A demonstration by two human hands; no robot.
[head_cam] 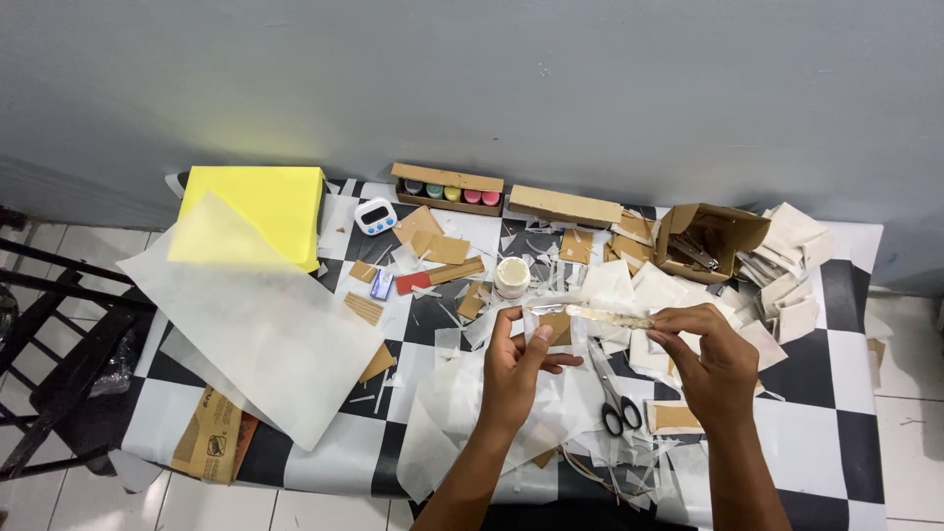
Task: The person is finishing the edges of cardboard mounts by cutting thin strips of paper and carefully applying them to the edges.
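Both my hands hold a thin flat stick [600, 315] wrapped in pale paper, level above the table. My left hand [518, 366] pinches its left end with thumb and forefinger. My right hand [710, 359] pinches its right end. Black-handled scissors [612, 388] lie on the table between my hands. A small white glue jar [511, 276] stands just beyond the stick. Paper scraps and brown cardboard pieces [442, 251] cover the checkered tabletop [851, 383] around them.
A big translucent paper sheet [251, 315] and a yellow sheet pad [264, 206] lie at the left. At the back are a box of small paint pots [449, 190], a white timer [375, 216], an open cardboard box [703, 239] and stacked white squares [792, 265]. A black chair [54, 354] stands left.
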